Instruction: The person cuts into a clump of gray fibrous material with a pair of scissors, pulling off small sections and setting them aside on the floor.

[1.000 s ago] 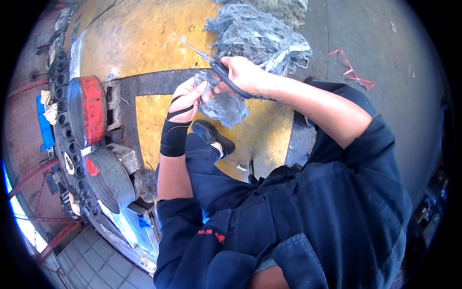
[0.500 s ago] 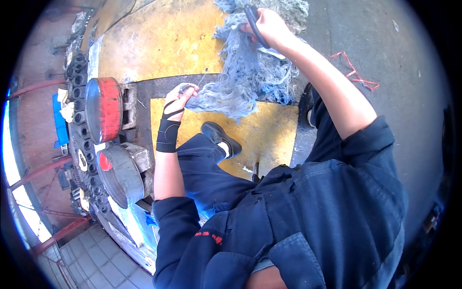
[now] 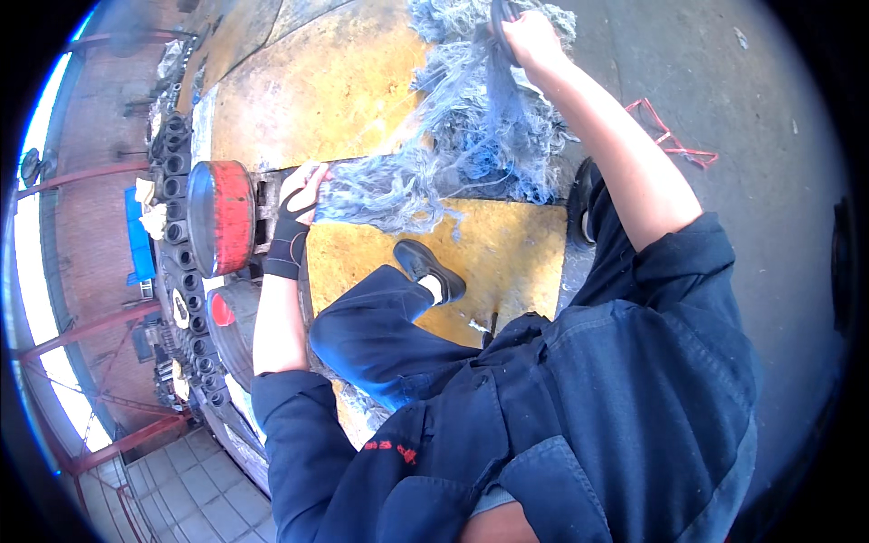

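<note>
A tangled heap of grey-blue thread waste (image 3: 507, 149) lies beyond my feet, partly over a yellow board (image 3: 516, 244). At the left, my left hand (image 3: 303, 188), in a black wrist wrap, is closed on a bunch of thread waste. That bunch stretches right to the heap, with loose strands spread between. Over the heap's far right side, my right hand (image 3: 532, 38) is closed around a black curved handle (image 3: 502, 32). What the handle belongs to is hidden among threads near the top edge.
Left of my left hand stands a red-and-black drum (image 3: 223, 219) beside a concrete block, with another drum (image 3: 233, 330) nearer. Rows of dark cylindrical parts (image 3: 178, 195) run behind them. A second yellow board (image 3: 312, 86) lies farther off. Red cord (image 3: 674, 140) rests on the grey floor at right.
My left hand has moved left, drawing the thread bunch out longer and wider. My right hand has shifted slightly right and away with the black handle. The view has turned a little.
</note>
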Available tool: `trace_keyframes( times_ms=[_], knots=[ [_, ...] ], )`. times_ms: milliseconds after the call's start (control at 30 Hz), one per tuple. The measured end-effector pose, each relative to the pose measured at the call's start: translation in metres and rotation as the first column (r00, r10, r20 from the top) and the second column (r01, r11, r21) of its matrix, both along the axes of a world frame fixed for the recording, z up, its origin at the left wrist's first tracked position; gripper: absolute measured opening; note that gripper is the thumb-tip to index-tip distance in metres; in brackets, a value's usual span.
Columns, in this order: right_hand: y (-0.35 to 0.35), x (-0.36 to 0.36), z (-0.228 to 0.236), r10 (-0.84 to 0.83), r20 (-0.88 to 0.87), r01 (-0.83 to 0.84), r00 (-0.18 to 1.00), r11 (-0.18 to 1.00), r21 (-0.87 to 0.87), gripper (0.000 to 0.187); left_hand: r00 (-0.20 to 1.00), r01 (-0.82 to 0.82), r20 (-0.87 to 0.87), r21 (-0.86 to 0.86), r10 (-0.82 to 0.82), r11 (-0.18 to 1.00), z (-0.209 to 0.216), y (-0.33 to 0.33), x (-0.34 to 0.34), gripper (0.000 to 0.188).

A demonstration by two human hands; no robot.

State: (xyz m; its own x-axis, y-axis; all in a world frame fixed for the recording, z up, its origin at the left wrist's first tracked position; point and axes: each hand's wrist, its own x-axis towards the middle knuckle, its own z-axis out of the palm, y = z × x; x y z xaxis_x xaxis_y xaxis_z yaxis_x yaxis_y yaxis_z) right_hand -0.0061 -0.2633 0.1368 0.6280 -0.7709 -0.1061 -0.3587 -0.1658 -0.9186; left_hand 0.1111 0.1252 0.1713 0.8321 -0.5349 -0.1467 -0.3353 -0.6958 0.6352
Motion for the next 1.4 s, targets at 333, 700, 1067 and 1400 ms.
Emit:
trace_keyframes(
  times_ms=[333, 700, 1067, 1400],
  knots=[
    [-0.083, 0.014, -0.072, -0.659, 0.265, 0.321, 0.704, 0.628, 0.709, 0.017, 0.755, -0.296, 0.594, 0.688, -0.279, 0.662, 0.065, 0.195, 0.028, 0.014],
    [-0.085, 0.01, -0.088, -0.703, 0.222, 0.259, 0.676, 0.508, 0.822, 0.013, 0.643, -0.641, 0.751, 0.634, -0.148, 0.432, 0.152, 0.353, -0.001, 0.017],
    [-0.155, -0.004, -0.119, -0.806, 0.29, 0.414, 0.516, 0.531, 0.739, 0.017, 0.528, -0.849, 0.803, 0.493, 0.275, 0.192, 0.245, 0.522, -0.167, 0.027],
    [-0.215, -0.012, -0.147, -0.776, 0.512, 0.229, 0.369, 0.61, 0.759, 0.016, 0.257, -0.94, 0.902, 0.316, 0.345, -0.126, 0.28, 0.569, -0.315, 0.01]
  ],
)
